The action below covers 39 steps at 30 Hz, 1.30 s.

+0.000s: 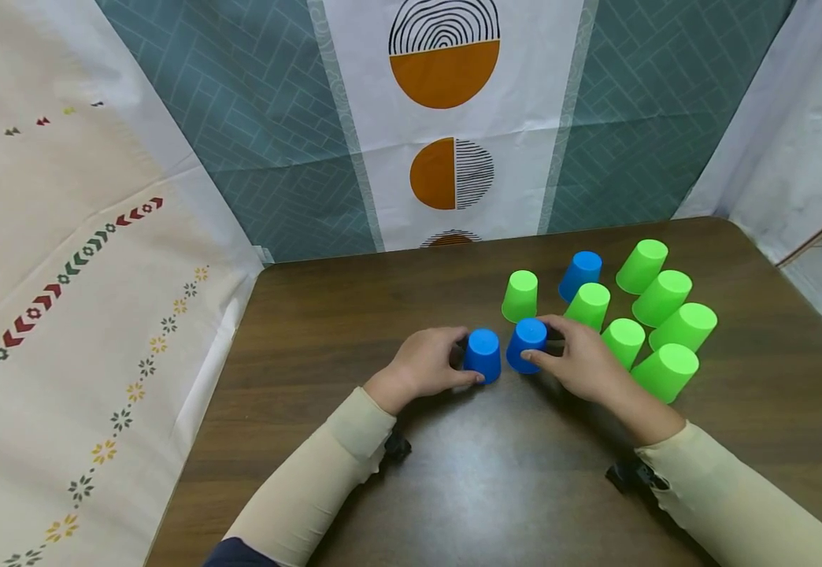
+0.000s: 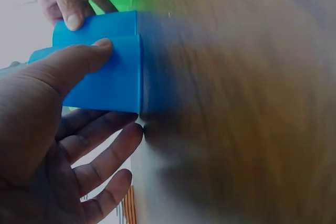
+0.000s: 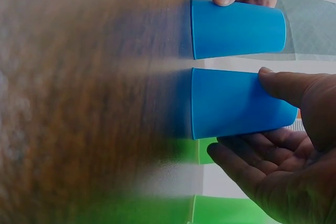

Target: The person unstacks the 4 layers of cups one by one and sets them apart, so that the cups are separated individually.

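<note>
Two blue cups stand upside down side by side near the middle of the table, a narrow gap between them. My left hand (image 1: 428,364) holds the left blue cup (image 1: 483,356), thumb on its near side and fingers around the far side. The right blue cup (image 1: 527,346) is gripped by my right hand (image 1: 581,358) between thumb and fingers. In the right wrist view, the rims of the held left cup (image 3: 236,30) and right cup (image 3: 236,103) sit right at the tabletop.
Several upturned green cups (image 1: 683,327) cluster at the right, beside and behind my right hand. One green cup (image 1: 520,296) stands just behind the held cups, and a third blue cup (image 1: 581,276) is among the green ones. The brown table (image 1: 298,339) meets hanging cloths at back and left.
</note>
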Available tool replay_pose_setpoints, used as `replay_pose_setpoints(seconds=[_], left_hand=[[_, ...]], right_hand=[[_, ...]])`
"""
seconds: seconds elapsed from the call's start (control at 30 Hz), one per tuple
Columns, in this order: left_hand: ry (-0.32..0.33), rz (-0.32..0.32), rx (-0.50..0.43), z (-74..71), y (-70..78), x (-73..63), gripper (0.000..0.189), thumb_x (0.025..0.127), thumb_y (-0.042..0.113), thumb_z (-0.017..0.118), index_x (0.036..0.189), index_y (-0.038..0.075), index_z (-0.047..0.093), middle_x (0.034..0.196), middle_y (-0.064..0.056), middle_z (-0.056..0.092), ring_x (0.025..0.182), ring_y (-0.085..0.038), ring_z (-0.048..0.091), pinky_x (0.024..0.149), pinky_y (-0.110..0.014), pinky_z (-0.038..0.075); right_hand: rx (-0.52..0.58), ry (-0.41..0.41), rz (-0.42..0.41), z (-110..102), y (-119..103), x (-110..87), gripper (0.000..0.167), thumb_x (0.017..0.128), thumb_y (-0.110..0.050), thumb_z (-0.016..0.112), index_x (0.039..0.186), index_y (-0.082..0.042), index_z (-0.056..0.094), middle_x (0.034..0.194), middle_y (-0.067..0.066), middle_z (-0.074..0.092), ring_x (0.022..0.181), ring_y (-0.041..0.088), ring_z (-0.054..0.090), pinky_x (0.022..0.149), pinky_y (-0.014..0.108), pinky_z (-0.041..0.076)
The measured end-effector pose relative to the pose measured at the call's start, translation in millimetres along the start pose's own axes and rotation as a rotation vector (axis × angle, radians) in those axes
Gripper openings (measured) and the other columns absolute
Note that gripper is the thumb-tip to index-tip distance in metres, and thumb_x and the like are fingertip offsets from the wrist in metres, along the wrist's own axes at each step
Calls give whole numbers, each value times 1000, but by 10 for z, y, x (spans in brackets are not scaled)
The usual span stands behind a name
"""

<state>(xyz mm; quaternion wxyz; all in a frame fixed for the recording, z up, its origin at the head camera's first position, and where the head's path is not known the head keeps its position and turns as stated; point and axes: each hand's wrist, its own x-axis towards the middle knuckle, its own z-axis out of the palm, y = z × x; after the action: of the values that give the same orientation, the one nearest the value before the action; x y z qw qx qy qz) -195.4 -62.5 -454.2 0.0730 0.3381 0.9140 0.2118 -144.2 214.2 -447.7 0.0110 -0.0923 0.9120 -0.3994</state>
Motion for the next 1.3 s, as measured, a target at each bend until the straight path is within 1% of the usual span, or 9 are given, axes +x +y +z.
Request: replay_pose_setpoints(seconds=[0.1, 0.17, 0.33, 0.5, 0.7, 0.77, 0.93, 1.17, 1.3], left_hand=[[11, 13, 30, 20, 5, 1, 49, 86, 52, 84, 115, 18, 64, 101, 4, 72, 90, -9, 67, 74, -28, 54], [20, 18, 39, 28, 7, 4, 50, 86, 52, 85, 115, 18, 65, 101, 5, 72, 90, -9, 67, 74, -28, 54], [24, 18, 55, 38, -1, 15, 52, 86, 53, 85, 119, 17, 68, 104, 5, 73, 92, -9, 67, 76, -28, 54], [21, 17, 65, 40, -2, 22, 52, 86, 53, 85, 119, 17, 68, 103, 6, 73, 91, -8, 66, 75, -28, 52], [11, 11, 68, 22, 22, 18, 54, 86, 54, 84, 122, 16, 69, 106, 5, 74, 92, -7, 66, 76, -28, 52], [9, 13, 68, 18, 24, 17, 55, 86, 54, 84, 122, 17, 69, 106, 5, 74, 91, -7, 65, 75, -28, 51], [7, 11, 68, 17, 17, 20, 55, 86, 54, 84, 122, 17, 69, 105, 6, 73, 90, -7, 64, 75, -28, 51], [14, 7, 79, 23, 9, 24, 54, 85, 54, 84, 121, 17, 69, 103, 6, 73, 88, -7, 64, 74, -28, 51], [17, 10, 80, 25, 6, 25, 53, 85, 54, 85, 120, 17, 69, 103, 6, 73, 88, -7, 64, 74, -28, 50]], right_hand=[[-6, 6, -6, 4, -2, -2, 56, 96, -28, 80, 140, 0, 59, 128, 20, 69, 96, 31, 64, 69, 38, 53], [-5, 7, -8, 5, -2, -3, 57, 96, -29, 80, 140, 1, 59, 129, 21, 68, 98, 32, 64, 69, 38, 53], [-8, 3, -2, 1, -5, -10, 58, 96, -29, 80, 141, 0, 59, 128, 20, 68, 92, 30, 63, 65, 37, 51], [-18, -3, -2, -8, -2, -20, 58, 96, -29, 80, 142, 0, 58, 131, 20, 67, 101, 32, 64, 73, 38, 54], [-23, 0, 1, -12, -16, -24, 60, 96, -30, 79, 143, 0, 57, 134, 21, 66, 110, 36, 65, 82, 49, 57], [-24, -1, 1, -11, -12, -23, 60, 96, -30, 79, 143, 0, 57, 134, 21, 66, 112, 37, 65, 84, 51, 57], [-25, -2, 0, -9, -3, -18, 59, 96, -29, 79, 143, 0, 57, 133, 20, 67, 105, 34, 65, 76, 42, 55], [-31, -3, -2, -1, 9, -15, 60, 96, -30, 79, 143, 0, 57, 133, 20, 66, 110, 35, 65, 79, 44, 56], [-29, -1, -1, 1, 16, -6, 59, 96, -30, 80, 142, -1, 58, 131, 20, 67, 103, 33, 65, 74, 39, 54]])
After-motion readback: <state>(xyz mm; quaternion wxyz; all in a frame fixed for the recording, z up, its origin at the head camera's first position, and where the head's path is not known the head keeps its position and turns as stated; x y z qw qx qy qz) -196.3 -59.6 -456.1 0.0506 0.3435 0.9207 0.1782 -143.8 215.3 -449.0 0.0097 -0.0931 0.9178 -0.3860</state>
